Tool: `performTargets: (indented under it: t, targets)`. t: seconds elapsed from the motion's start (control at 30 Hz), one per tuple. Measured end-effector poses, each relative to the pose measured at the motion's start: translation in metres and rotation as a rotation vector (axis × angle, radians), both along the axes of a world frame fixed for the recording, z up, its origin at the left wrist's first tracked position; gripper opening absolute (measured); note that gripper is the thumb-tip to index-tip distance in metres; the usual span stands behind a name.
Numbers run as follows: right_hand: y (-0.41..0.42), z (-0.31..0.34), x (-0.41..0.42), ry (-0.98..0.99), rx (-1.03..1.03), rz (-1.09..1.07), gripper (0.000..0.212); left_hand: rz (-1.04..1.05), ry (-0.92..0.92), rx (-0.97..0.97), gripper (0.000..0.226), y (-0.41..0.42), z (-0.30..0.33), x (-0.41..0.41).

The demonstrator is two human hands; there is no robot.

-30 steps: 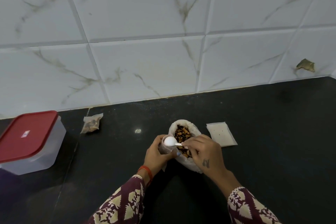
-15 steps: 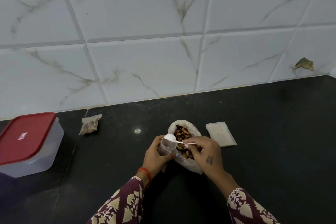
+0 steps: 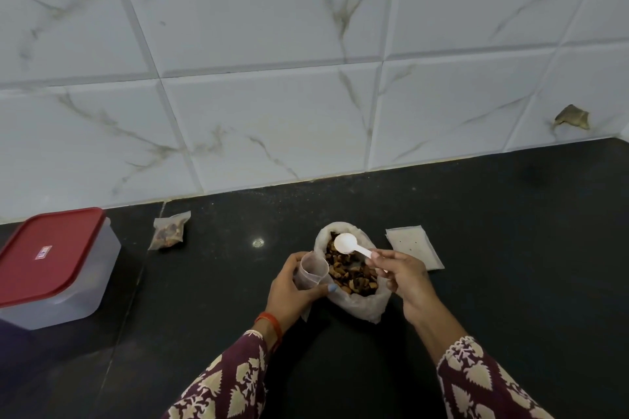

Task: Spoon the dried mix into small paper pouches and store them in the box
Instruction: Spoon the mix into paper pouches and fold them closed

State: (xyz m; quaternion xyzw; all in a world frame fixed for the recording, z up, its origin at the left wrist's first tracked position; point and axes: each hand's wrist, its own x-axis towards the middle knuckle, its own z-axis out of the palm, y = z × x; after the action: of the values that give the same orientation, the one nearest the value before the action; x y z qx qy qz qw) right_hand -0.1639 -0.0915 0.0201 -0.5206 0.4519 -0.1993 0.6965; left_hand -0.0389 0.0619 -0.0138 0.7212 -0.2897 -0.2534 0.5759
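Observation:
An open white bag (image 3: 369, 306) of brown dried mix (image 3: 350, 274) lies on the black counter (image 3: 493, 265). My left hand (image 3: 289, 292) grips a small translucent paper pouch (image 3: 311, 270) held open just left of the bag. My right hand (image 3: 403, 274) pinches the handle of a white plastic spoon (image 3: 347, 244), whose empty bowl hovers over the far end of the bag. One filled pouch (image 3: 169, 231) lies to the left near the wall. A flat stack of empty pouches (image 3: 413, 245) sits right of the bag. The clear box with a red lid (image 3: 47, 262) stands shut at the far left.
A white marble-tile wall (image 3: 306, 78) backs the counter, with a chipped spot (image 3: 571, 117) at the right. Bare black counter stretches to the right and in front of the bag.
The spoon has left the pouch mouth and swung right and away, over the bag of mix. My left hand still holds the pouch open in the same place.

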Motion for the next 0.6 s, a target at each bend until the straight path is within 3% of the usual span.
performTargets:
  t: [0.2,0.27,0.43,0.53,0.6]
  targets:
    - [-0.003,-0.023,-0.002,0.202,-0.169,-0.017,0.007,-0.004,0.008,0.004,0.054,0.0,-0.002,-0.001]
    - [-0.001,-0.025,-0.001,0.292,-0.322,-0.002,0.002,-0.003,0.007,0.003,0.054,0.0,-0.003,-0.001]
    - [0.009,-0.024,-0.004,0.591,-0.83,0.106,0.021,-0.019,-0.007,0.005,0.055,0.001,-0.006,0.001]
    - [0.019,-0.016,-0.003,0.458,-0.992,0.056,0.028,-0.018,-0.017,-0.001,0.057,0.003,-0.007,0.001]
    - [0.03,-0.007,0.004,0.28,-0.967,0.143,0.026,-0.02,-0.024,0.002,0.059,0.004,-0.008,0.0]
